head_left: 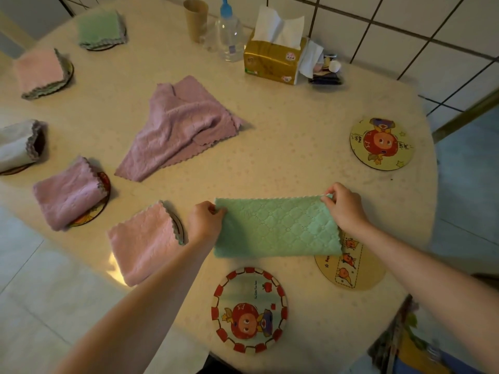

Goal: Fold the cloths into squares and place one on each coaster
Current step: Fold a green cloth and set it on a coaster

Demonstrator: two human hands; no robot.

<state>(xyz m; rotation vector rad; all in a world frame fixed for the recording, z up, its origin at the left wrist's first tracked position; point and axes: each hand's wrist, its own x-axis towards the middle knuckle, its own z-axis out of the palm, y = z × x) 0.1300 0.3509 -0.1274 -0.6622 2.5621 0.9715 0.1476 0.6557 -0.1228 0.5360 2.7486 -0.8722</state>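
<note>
Two bare hands pinch the far corners of a mint-green quilted microfibre cloth (278, 228), folded into a long rectangle on the near middle of a pale speckled round table (283, 147). The left hand (205, 221) has its fingers curled on the cloth's far-left corner; the right hand (345, 206) pinches the far-right corner between thumb and fingertips.

The cloth's near-right corner lies over the edge of a tan round coaster with a strip of cartoon figures (351, 268), at 5 o'clock from the cloth. At 6 o'clock, just beside the cloth but apart from it, sits a round coaster with a red-checked rim and a cartoon tomato face (249, 310). Well apart at 2 o'clock lies a yellow round coaster with a tomato character (382, 143), uncovered.

At 11 o'clock a mauve cloth (179, 129) lies rumpled and unfolded. To the left, a curve of folded cloths each rests on a coaster: a pink one (144, 242) just beside the left hand, a mauve one (68, 194), a grey-white one (19, 144) at the table's edge, another pink one (40, 72), and a green one (100, 28) farthest off.

At 12 o'clock, against a white tiled wall (391, 28), stand a brown paper cup (195, 18), a clear plastic bottle with a blue cap (229, 36), a gold tissue pack (274, 59) with tissue sticking up, and a small dark tray of oddments (326, 72).
</note>
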